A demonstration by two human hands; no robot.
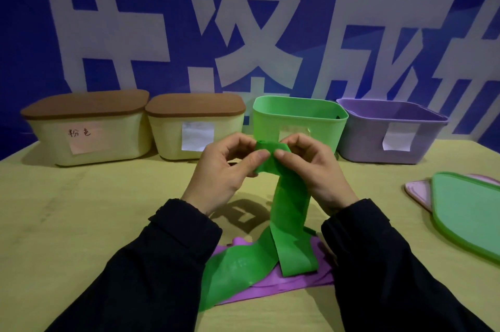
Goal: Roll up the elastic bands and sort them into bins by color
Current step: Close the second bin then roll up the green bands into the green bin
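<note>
Four bins stand in a row against the blue wall with its big white characters: two cream bins [89, 137] [194, 134] with brown lids, an open green bin [299, 122] and, right of it, an open purple bin [392, 134]. Two loose lids — green lid [468, 215] over a pink one [418, 191] — lie further right on the yellow-green table [81, 210]. Just in front of the green bin, the left hand [227, 169] and right hand [313, 169] both pinch the rolled top of one green band [289, 212], its tail draped over one purple band [273, 285] nearer the person.
</note>
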